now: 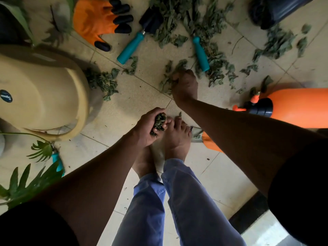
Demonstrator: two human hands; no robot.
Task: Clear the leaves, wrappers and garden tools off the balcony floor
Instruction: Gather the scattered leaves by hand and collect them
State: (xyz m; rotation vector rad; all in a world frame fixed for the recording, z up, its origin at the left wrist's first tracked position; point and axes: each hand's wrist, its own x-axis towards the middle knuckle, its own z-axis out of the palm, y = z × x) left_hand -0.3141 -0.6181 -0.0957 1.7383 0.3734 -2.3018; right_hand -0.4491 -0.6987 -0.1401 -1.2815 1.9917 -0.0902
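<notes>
Wide pale tiled balcony floor [142, 96] fills the view, and it's littered: dried green leaves [191, 16] lie thickest at the top and trail down toward the middle. Big beige plastic bucket [44, 93] sits tipped on the left with its underside toward the camera, a small heap of leaves against its rim; what's inside cannot be seen. On the right edge an orange plastic sprayer bottle with a dark cap [284, 107] lies on its side, cut off by the frame. A dark bag or pot [276, 9] at top right is blurred and cropped, contents unclear.

Now the hands. Right hand [185, 84] is down on the floor among the scattered leaves, fingers [179, 75] curled tight round a clump of them. Left hand [150, 126] hovers just above the person's bare feet, fingers [159, 112] closed on a dense wad of leaves, with bits poking out between them.

Orange work glove with black fingertips [94, 22] lies flat at the top, just beside a dark-bladed trowel with a teal handle [131, 47]. A second teal handle [200, 53] lies near the right hand, its working end buried under leaves. A third bit of teal [57, 160] peeks out behind green plant fronds at lower left, hard to identify. Something orange [209, 142] shows beneath the right forearm, mostly hidden
</notes>
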